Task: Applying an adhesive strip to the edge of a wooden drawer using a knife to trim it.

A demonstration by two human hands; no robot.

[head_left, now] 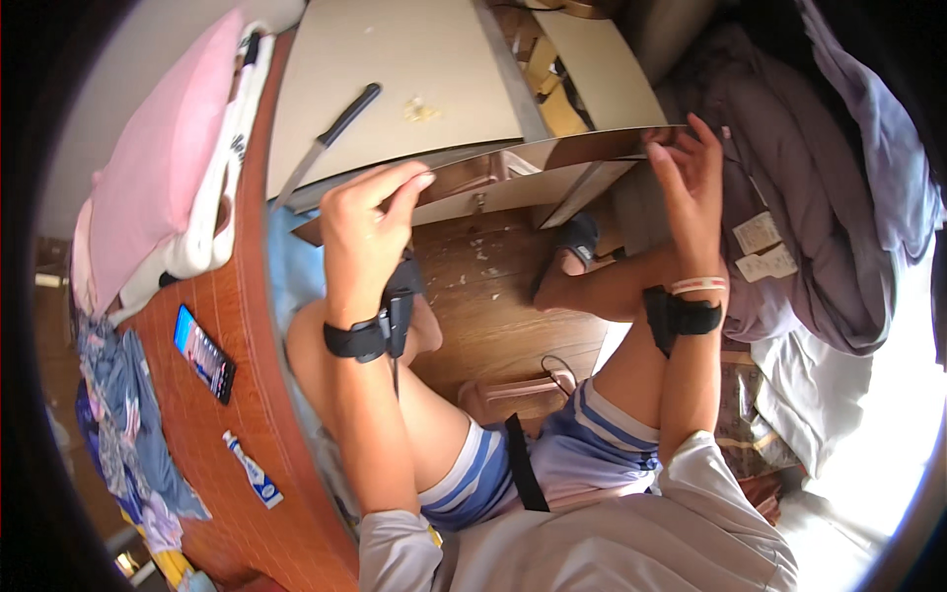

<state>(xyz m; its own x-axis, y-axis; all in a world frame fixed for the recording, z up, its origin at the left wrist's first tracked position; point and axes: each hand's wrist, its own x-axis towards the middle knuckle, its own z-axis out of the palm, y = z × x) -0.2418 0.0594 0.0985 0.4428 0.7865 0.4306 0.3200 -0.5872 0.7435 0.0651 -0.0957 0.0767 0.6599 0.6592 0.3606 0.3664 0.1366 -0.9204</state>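
Note:
A long, thin panel with a shiny, mirror-like face spans the space between my hands, above the floor and along the near edge of the cream tabletop. My left hand pinches its upper edge toward the left end. At the far right end, my right hand has its thumb and fingers around the panel's corner. A kitchen knife with a black handle lies on the tabletop, its blade pointing toward me, beyond my left hand. Pale yellowish crumbs lie right of the knife.
On the left, a reddish-brown mat carries a phone, a white-and-blue tube and a pink pillow. Dark bedding or clothing heaps at the right. Pale scraps dot the wooden floor.

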